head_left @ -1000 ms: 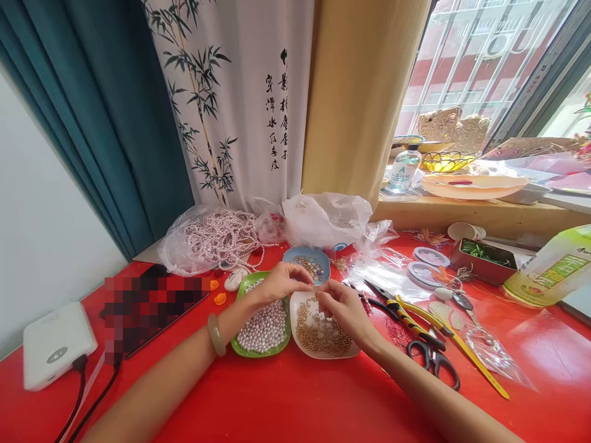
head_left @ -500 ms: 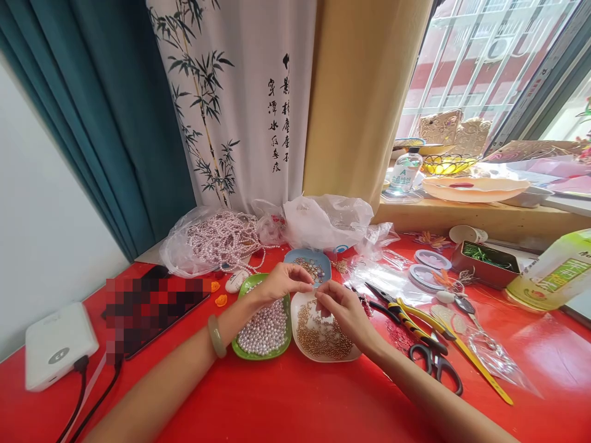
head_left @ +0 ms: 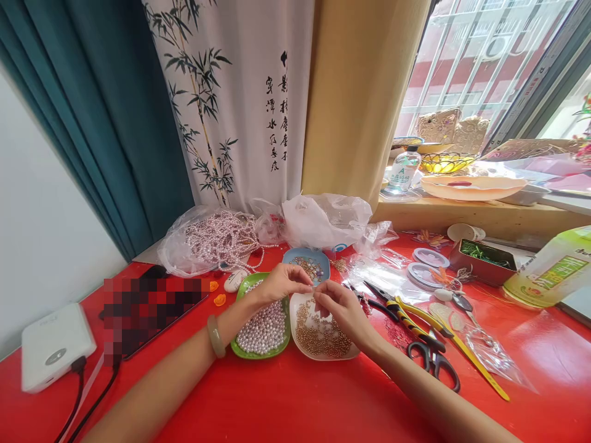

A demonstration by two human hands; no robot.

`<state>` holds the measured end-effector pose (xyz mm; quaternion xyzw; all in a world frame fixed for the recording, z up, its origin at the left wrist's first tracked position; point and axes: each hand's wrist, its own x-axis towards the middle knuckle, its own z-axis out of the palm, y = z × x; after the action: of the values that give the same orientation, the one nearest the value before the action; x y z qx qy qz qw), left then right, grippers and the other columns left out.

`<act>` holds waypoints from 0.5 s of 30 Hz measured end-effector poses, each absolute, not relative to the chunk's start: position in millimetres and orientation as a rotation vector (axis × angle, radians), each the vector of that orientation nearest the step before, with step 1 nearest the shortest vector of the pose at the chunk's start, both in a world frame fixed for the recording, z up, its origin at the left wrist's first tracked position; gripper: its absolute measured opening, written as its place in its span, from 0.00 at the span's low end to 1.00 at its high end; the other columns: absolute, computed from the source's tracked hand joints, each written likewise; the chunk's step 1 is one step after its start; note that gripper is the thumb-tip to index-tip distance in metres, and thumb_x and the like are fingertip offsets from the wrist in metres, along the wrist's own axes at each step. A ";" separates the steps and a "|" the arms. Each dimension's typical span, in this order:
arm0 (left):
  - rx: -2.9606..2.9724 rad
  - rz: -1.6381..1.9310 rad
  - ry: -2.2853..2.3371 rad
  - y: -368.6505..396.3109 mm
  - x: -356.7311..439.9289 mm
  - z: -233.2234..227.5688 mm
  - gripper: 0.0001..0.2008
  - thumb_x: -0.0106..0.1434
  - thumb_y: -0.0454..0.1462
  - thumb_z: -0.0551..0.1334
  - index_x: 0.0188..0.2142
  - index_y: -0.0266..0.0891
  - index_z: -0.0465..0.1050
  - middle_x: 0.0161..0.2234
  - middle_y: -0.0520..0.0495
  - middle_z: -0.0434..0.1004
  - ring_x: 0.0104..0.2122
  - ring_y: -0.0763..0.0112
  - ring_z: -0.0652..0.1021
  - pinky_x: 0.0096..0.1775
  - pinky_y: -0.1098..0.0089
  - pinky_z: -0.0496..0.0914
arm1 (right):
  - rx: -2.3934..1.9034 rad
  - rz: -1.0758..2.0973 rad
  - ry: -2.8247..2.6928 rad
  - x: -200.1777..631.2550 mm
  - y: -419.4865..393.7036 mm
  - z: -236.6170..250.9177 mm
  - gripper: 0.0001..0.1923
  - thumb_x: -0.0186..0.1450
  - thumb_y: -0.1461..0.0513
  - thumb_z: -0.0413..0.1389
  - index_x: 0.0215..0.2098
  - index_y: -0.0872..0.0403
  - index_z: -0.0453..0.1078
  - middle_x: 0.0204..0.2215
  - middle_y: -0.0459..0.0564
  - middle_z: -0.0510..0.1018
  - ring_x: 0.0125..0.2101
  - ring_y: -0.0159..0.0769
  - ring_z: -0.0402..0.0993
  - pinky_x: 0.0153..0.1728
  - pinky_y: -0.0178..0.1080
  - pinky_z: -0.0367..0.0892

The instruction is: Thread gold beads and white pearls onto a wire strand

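My left hand, with a pale bangle on its wrist, hovers over the far edge of a green dish full of pearl beads. Thumb and fingers are pinched together. Close beside it, my right hand is also pinched, above a white dish of small gold beads. The fingertips of both hands nearly meet between the dishes. Whatever they hold is too small to make out. Just behind the hands sits a blue dish with mixed beads.
Pliers, scissors and a yellow strip lie to the right. Behind are a bag of pink bead strings and a white plastic bag. A power bank with cables is at the left. Spools lie near a tin.
Both hands keep nearly the same pinched pose between the dishes. The whole view has shifted very slightly; nothing else has visibly moved.
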<state>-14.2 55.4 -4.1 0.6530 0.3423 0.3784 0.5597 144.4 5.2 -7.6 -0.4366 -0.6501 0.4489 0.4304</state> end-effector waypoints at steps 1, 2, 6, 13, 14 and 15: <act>1.544 0.888 0.808 55.3 -13.9 -4.3 0.08 0.42 0.34 0.66 0.24 0.34 0.73 0.23 0.49 0.73 0.25 0.75 0.70 0.31 0.73 0.63 | -1.101 1.114 -1.619 144.5 5.5 -8.3 0.06 0.56 0.62 0.48 0.23 0.55 0.61 0.16 0.41 0.65 0.18 0.27 0.62 0.21 0.31 0.58; 1.539 0.886 0.808 55.1 -13.6 -4.4 0.08 0.41 0.35 0.66 0.24 0.34 0.73 0.23 0.49 0.73 0.25 0.75 0.70 0.31 0.73 0.63 | -1.114 1.108 -1.616 144.5 5.9 -8.9 0.06 0.57 0.61 0.48 0.23 0.55 0.61 0.16 0.41 0.65 0.18 0.27 0.62 0.21 0.31 0.58; 1.475 0.903 0.803 53.6 -12.1 -3.4 0.10 0.41 0.35 0.66 0.25 0.34 0.73 0.24 0.50 0.72 0.25 0.76 0.70 0.31 0.74 0.63 | -1.126 1.118 -1.620 144.3 7.2 -10.9 0.07 0.57 0.60 0.49 0.24 0.55 0.61 0.16 0.41 0.66 0.18 0.26 0.62 0.21 0.31 0.58; 1.447 0.855 0.789 52.3 -13.8 0.7 0.10 0.41 0.36 0.66 0.25 0.33 0.73 0.23 0.49 0.73 0.25 0.76 0.70 0.30 0.74 0.63 | -1.089 1.162 -1.611 144.4 10.4 -13.1 0.10 0.58 0.56 0.50 0.26 0.56 0.62 0.18 0.42 0.68 0.18 0.26 0.63 0.21 0.31 0.60; 1.439 0.851 0.796 52.3 -14.3 1.4 0.10 0.41 0.36 0.66 0.26 0.33 0.74 0.24 0.48 0.73 0.25 0.76 0.70 0.30 0.74 0.63 | -1.086 1.165 -1.605 144.6 10.9 -13.2 0.10 0.58 0.56 0.50 0.25 0.56 0.62 0.18 0.42 0.69 0.18 0.26 0.64 0.21 0.31 0.60; 1.432 0.856 0.803 52.3 -14.7 1.9 0.10 0.42 0.37 0.66 0.26 0.34 0.74 0.24 0.48 0.73 0.24 0.76 0.69 0.29 0.74 0.63 | -1.077 1.170 -1.594 144.8 11.5 -13.4 0.10 0.58 0.56 0.50 0.26 0.56 0.62 0.18 0.42 0.69 0.18 0.26 0.64 0.21 0.31 0.60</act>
<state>-14.7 52.3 1.9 0.6182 0.3467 0.3694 0.6010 144.8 11.5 -13.4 -0.4319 -0.6390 0.4691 0.4302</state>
